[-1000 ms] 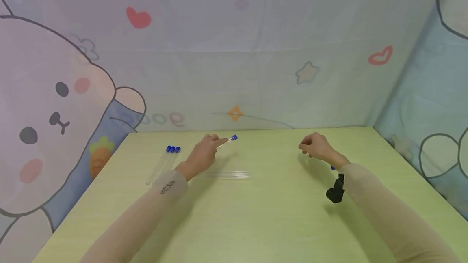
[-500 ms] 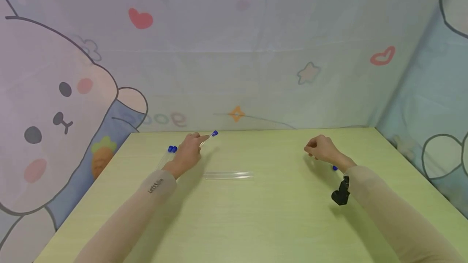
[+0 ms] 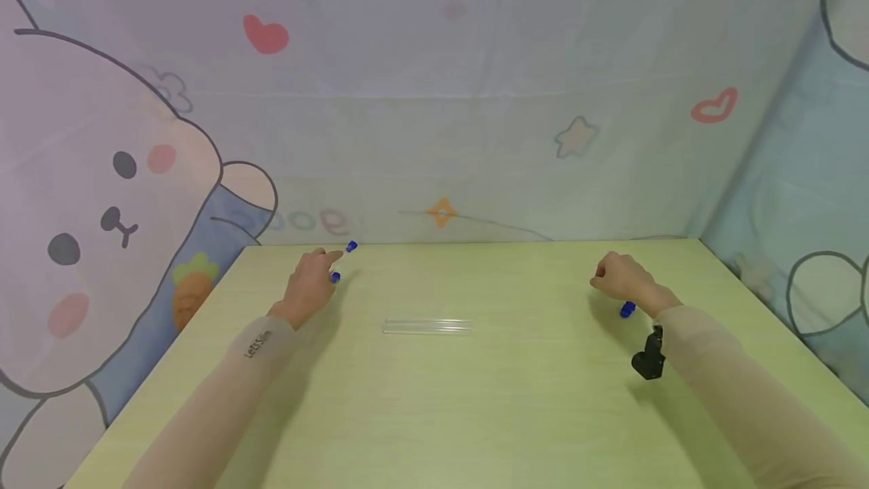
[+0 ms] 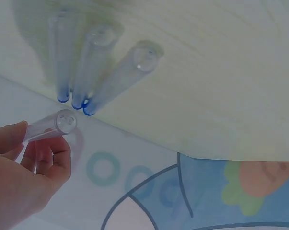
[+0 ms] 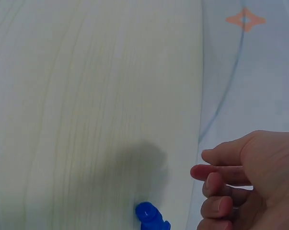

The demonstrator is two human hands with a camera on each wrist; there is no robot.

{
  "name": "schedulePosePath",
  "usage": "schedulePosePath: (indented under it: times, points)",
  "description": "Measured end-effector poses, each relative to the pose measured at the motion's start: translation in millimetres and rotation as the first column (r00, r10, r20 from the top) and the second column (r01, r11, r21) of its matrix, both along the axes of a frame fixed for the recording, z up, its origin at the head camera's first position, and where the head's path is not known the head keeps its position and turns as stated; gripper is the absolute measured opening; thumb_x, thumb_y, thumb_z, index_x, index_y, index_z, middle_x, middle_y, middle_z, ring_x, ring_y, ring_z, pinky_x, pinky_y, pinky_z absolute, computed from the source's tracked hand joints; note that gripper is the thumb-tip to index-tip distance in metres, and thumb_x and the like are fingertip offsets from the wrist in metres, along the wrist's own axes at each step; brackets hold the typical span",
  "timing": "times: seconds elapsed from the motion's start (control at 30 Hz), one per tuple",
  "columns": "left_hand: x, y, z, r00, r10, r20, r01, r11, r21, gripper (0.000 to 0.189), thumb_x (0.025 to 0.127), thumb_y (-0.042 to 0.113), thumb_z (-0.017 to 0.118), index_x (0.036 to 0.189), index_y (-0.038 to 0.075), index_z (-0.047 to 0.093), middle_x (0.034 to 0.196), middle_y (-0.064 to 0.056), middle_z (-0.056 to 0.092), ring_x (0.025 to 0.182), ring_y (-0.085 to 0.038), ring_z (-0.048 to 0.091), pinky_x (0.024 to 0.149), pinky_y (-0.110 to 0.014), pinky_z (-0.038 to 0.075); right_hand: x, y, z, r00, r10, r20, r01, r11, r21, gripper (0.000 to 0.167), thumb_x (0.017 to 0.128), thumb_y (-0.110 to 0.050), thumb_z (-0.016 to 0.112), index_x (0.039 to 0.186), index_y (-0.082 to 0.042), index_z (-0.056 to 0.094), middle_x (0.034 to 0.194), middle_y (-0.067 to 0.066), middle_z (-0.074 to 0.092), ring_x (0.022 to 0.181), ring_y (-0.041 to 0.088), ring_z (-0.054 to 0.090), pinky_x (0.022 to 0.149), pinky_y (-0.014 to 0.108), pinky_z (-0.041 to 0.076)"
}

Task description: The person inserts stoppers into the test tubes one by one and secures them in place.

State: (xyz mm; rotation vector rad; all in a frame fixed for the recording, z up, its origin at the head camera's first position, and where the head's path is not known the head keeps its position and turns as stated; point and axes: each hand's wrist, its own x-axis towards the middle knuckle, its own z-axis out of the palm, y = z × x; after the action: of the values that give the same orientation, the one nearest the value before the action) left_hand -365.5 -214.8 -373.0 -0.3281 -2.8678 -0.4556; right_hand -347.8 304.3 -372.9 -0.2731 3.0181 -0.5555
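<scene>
My left hand (image 3: pixel 307 289) pinches a clear test tube (image 4: pixel 44 128) between thumb and fingers, above the table's far left part. The tube's blue cap (image 3: pixel 351 246) sticks out beyond the fingertips in the head view. Below this hand lie three capped test tubes (image 4: pixel 94 62) side by side; in the head view the hand and sleeve cover most of them. My right hand (image 3: pixel 623 276), fingers loosely curled and holding nothing, hovers over the far right part. Loose blue caps (image 3: pixel 627 309) lie on the table beneath its wrist, and the right wrist view catches some blue caps (image 5: pixel 150 216) at its bottom edge.
Several clear tubes without caps (image 3: pixel 426 326) lie sideways near the middle of the light wooden table (image 3: pixel 462 406). A printed cloth (image 3: pixel 407 112) rises behind the table's back edge. A black device (image 3: pixel 649 357) hangs at the right wrist.
My left hand has carried the capped test tube leftward, over the other capped tubes. The right hand has shifted slightly right, and more of the blue caps shows beneath it.
</scene>
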Motion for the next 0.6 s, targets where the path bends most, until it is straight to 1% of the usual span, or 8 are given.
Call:
schedulePosePath:
  times: [0.07,0.13,0.2,0.3,0.33,0.47,0.6]
  points:
    - [-0.3,-8.2,-0.2,1.0,0.018,0.008,-0.018,1.0,0.007,0.059,0.079,-0.015,0.049,0.137,-0.003,0.05,0.117,-0.028,0.057,0.108,-0.045,0.053,0.064,-0.044,0.049,0.1,7,1.5,0.998,-0.033,0.06,0.03,0.998,0.046,0.026,0.091,-0.014,0.052,0.068,-0.004,0.057,0.054,-0.002,0.04,0.052,0.012,0.035,0.052,0.028,0.031]
    - [-0.4,-15.9,-0.4,1.0,0.03,0.01,-0.03,1.0,0.009,0.059,0.078,-0.015,0.047,0.136,-0.004,0.049,0.119,-0.029,0.056,0.11,-0.047,0.052,0.07,-0.049,0.051,2.1,13,3.7,0.992,-0.068,0.109,0.058,0.994,0.095,0.022,0.091,-0.015,0.05,0.073,-0.003,0.053,0.059,0.0,0.04,0.054,0.014,0.036,0.053,0.029,0.031]
    - [0.0,-22.9,-0.7,0.999,0.036,0.012,-0.036,0.999,0.008,0.059,0.078,-0.015,0.045,0.136,-0.005,0.049,0.119,-0.03,0.056,0.11,-0.048,0.052,0.073,-0.053,0.052,5.4,19,5.0,0.985,-0.099,0.142,0.08,0.988,0.13,0.018,0.09,-0.015,0.049,0.082,0.001,0.051,0.066,0.004,0.043,0.06,0.018,0.04,0.055,0.032,0.033]
    - [2.3,-32.1,-1.4,0.998,0.052,0.021,-0.052,0.999,0.011,0.059,0.078,-0.015,0.044,0.136,-0.005,0.048,0.119,-0.031,0.055,0.11,-0.049,0.052,0.075,-0.056,0.052,11.0,25,4.4,0.976,-0.131,0.172,0.105,0.983,0.153,0.022,0.09,-0.015,0.047,0.094,0.007,0.05,0.074,0.009,0.048,0.066,0.021,0.043,0.058,0.033,0.035]
    - [3.4,-35.0,-1.7,0.998,0.057,0.026,-0.057,0.998,0.011,0.059,0.079,-0.015,0.044,0.137,-0.006,0.048,0.119,-0.031,0.055,0.11,-0.049,0.052,0.075,-0.056,0.052,12.8,27,4.0,0.975,-0.135,0.178,0.108,0.983,0.152,0.022,0.09,-0.015,0.047,0.094,0.007,0.051,0.074,0.009,0.048,0.066,0.021,0.044,0.057,0.032,0.035]
    - [6.1,-45.4,-3.9,0.995,0.087,0.057,-0.087,0.996,0.007,0.057,0.08,-0.013,0.046,0.137,-0.007,0.046,0.119,-0.032,0.054,0.111,-0.048,0.052,0.081,-0.057,0.05,13.9,32,-1.0,0.968,-0.152,0.201,0.127,0.983,0.132,0.016,0.088,-0.012,0.045,0.087,0.003,0.051,0.063,0.005,0.051,0.055,0.015,0.044,0.05,0.026,0.035]
    - [6.9,-54.2,-7.5,0.994,0.093,0.062,-0.094,0.996,0.007,0.054,0.08,-0.011,0.046,0.134,-0.009,0.049,0.123,-0.034,0.055,0.116,-0.049,0.05,0.089,-0.058,0.048,14.0,33,-3.4,0.964,-0.162,0.213,0.141,0.984,0.112,0.015,0.086,-0.009,0.044,0.088,0.004,0.051,0.052,0.0,0.047,0.046,0.012,0.042,0.045,0.023,0.036]
